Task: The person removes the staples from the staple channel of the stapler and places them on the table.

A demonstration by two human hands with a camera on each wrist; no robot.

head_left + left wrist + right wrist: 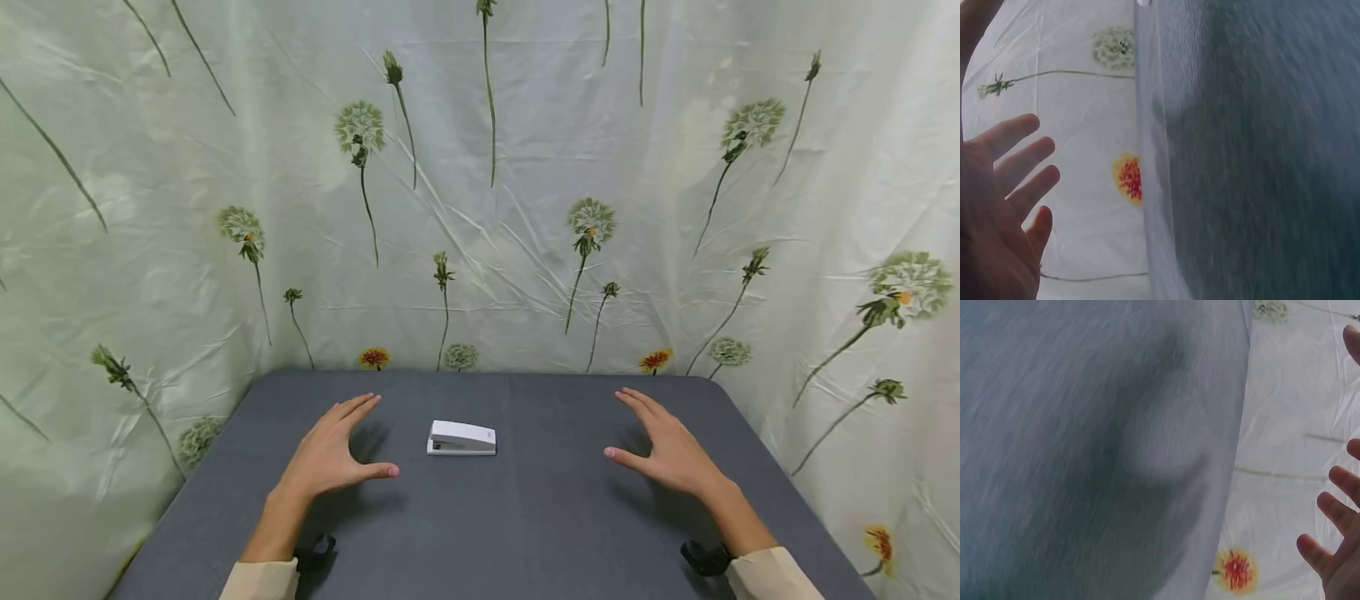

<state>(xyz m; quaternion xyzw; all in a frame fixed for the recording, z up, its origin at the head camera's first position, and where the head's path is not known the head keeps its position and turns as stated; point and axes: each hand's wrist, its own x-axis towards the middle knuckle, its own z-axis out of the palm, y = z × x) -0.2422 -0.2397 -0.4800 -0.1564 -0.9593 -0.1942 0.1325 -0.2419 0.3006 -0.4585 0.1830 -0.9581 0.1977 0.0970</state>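
Note:
A white stapler lies on the grey table, its long side across my view. To its left, my left hand hovers over the cloth with thumb and fingers spread apart, holding nothing. My right hand is held up farther off on the stapler's right, its thumb and fingers likewise parted around air. In the left wrist view the fingers of the left hand show loosely extended. The right wrist view catches part of the right hand at its edge, fingers separated.
The table has a dark grey cloth and rounded far corners. Behind and beside it hangs a pale curtain printed with dandelions. A dark band is on the left wrist and another dark band on the right.

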